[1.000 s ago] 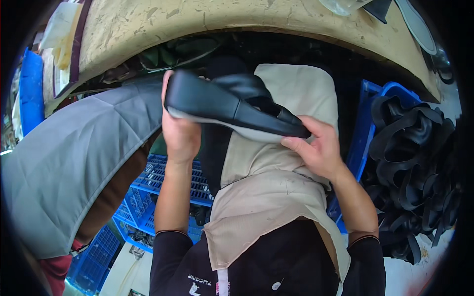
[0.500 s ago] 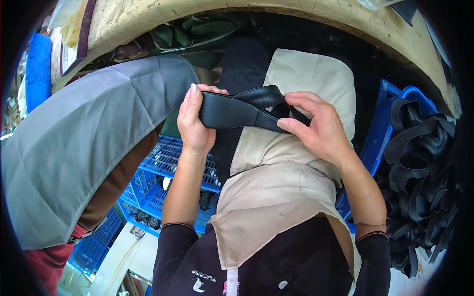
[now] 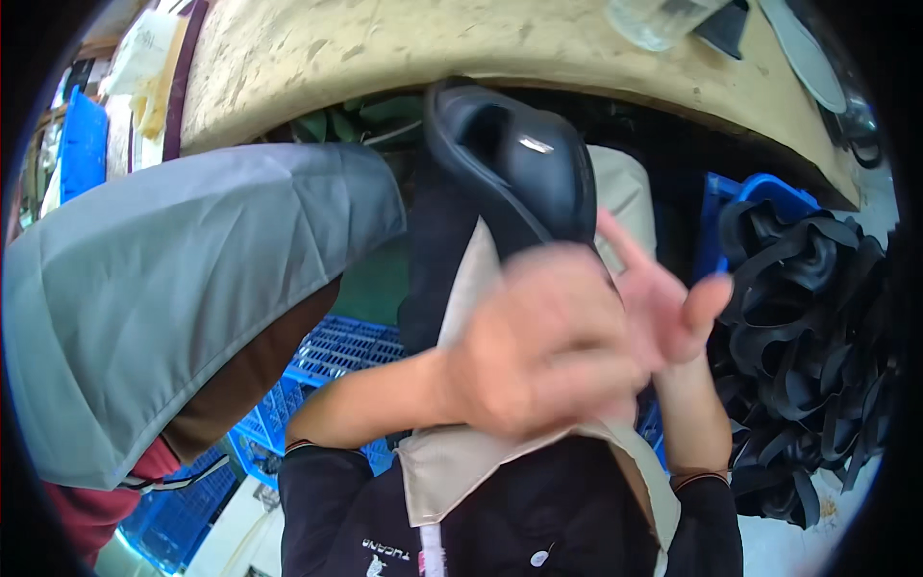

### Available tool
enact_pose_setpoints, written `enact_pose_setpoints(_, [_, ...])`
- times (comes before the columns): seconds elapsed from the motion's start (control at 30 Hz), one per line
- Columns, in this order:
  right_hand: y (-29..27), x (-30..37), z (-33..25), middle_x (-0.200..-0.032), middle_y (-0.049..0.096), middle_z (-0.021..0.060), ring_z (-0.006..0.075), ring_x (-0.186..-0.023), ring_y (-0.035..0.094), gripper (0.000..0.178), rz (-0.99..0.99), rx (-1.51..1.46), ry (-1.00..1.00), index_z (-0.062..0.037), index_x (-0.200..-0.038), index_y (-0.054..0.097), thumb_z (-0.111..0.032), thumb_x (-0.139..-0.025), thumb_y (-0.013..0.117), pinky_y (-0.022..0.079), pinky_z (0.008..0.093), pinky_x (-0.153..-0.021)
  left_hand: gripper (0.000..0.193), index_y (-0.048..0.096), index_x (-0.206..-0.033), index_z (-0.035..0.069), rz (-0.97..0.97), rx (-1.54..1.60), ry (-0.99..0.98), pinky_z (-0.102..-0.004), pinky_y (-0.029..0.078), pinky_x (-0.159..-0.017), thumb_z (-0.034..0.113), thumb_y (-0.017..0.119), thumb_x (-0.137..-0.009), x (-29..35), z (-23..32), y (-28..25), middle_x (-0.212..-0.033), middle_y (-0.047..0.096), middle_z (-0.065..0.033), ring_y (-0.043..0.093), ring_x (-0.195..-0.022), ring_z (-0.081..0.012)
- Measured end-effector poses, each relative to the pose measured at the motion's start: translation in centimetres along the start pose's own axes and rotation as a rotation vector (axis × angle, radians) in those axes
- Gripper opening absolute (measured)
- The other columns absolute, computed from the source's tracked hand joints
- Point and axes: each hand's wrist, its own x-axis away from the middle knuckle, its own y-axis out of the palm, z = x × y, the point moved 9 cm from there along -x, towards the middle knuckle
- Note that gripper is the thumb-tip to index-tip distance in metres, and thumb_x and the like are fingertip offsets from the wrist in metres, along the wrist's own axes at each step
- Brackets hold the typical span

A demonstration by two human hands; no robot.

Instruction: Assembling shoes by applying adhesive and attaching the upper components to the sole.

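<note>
Blk shoe [image 3: 556,183] seen over lap [image 3: 623,188], near counter [image 3: 404,58] edge. L hand [image 3: 538,337] blurred, grip can't be told; R hand [image 3: 663,303] spread, nr shoe. Shoe could be dropped if lap is shifted, no firm hold being seen.

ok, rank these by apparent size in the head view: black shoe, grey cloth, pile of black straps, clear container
Largest to smallest:
1. grey cloth
2. pile of black straps
3. black shoe, partly behind a hand
4. clear container, cut off by the top edge
</note>
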Motion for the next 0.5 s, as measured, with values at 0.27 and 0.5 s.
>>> enact_pose_setpoints(0.27, [-7.6, 5.8, -0.3, -0.149, 0.049, 0.0215, 0.0281, -0.132, 0.052, 0.087, -0.258, 0.342, -0.041, 0.0018, -0.158, 0.030, -0.028, -0.090, 0.075, 0.043, 0.0341, -0.108, 0.056, 0.036, -0.154, 0.003, 0.711, 0.846, -0.782, -0.0335, 0.044, -0.100, 0.029, 0.052, -0.107, 7.0, -10.8, 2.9, -0.140, 0.046, -0.0156, 0.054, -0.116, -0.0210])
enact_pose_setpoints(0.5, [-11.2, 5.4, 5.8, -0.121, 0.067, 0.0124, 0.0164, -0.100, 0.060, 0.058, -0.017, 0.893, 0.207, 0.0025, -0.147, 0.049, -0.023, -0.098, 0.066, 0.046, 0.0253, -0.090, 0.052, 0.038, -0.153, 0.006, 0.710, 0.424, -1.003, -0.0325, 0.043, -0.100, 0.029, 0.050, -0.108, 17.0, -12.5, 3.9, -0.136, 0.048, -0.0141, 0.052, -0.118, -0.0187])
